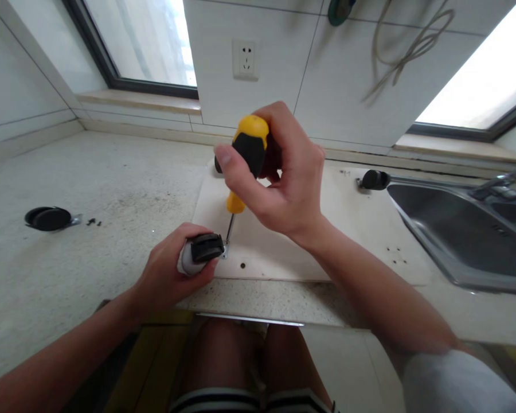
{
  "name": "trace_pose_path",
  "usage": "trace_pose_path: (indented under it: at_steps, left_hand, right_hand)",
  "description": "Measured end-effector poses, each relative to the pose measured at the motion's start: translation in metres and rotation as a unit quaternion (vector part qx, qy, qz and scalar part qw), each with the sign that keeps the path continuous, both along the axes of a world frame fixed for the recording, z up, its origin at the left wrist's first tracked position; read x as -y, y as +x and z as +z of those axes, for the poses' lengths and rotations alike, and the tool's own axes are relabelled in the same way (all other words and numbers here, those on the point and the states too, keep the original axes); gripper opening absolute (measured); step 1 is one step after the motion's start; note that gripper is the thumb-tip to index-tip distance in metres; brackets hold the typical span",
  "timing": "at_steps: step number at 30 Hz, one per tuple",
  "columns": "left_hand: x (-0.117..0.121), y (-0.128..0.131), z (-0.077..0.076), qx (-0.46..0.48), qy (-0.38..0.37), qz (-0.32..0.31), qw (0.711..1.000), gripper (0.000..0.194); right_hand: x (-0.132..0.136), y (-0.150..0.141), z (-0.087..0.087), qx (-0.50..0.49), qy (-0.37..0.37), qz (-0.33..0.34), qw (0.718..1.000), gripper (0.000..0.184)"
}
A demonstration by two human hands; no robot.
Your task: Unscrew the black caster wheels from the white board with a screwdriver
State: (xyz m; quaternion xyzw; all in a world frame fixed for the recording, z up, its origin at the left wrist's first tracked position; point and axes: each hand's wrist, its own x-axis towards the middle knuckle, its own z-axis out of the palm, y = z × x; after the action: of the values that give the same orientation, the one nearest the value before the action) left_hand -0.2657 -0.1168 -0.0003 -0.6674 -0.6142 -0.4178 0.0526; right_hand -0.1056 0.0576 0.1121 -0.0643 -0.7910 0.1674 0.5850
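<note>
Screwdriver (235,204), yellow and black.

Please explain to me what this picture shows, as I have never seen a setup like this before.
There is no machine here: you see a person's two bare hands, filmed by a camera worn on the head, looking forward and down. The right hand holds a yellow-and-black screwdriver, its shaft pointing down at a small metal plate. The left hand grips the black caster beside that plate, at the near left corner of a white board. The board lies on a speckled countertop. Another caster sits at the board's far right, near the sink, and a loose one lies at left beside some small dark pieces.
</note>
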Motion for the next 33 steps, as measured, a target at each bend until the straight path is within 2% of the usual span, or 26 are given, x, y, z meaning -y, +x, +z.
trace_pose_path:
  at_steps: [7,11,17,26,29,33]
  left_hand:
    - [0.000,0.002,0.006,-0.009,-0.002,0.000,1.000,0.034]
    - [0.000,0.004,0.008,-0.008,-0.001,0.003,1.000,0.034]
    - [0.001,0.004,0.008,0.000,-0.011,0.017,1.000,0.034]
    - [0.001,0.005,0.004,0.028,-0.026,0.042,0.998,0.036]
    - [0.001,0.006,0.005,0.025,-0.027,0.044,0.998,0.035]
    - [0.002,0.006,0.005,0.017,-0.026,0.050,0.998,0.036]
  right_hand:
    - [0.000,-0.002,-0.006,0.011,0.002,-0.004,1.000,0.040]
    - [0.000,0.004,-0.003,0.023,0.010,0.033,0.999,0.037]
    - [-0.010,0.018,0.001,0.051,0.091,0.065,0.992,0.022]
    - [-0.012,0.025,0.015,0.095,0.163,0.126,0.974,0.031]
    - [-0.002,0.029,0.023,0.105,0.144,0.116,0.977,0.032]
    - [0.013,0.040,0.037,0.172,0.099,0.058,0.978,0.045]
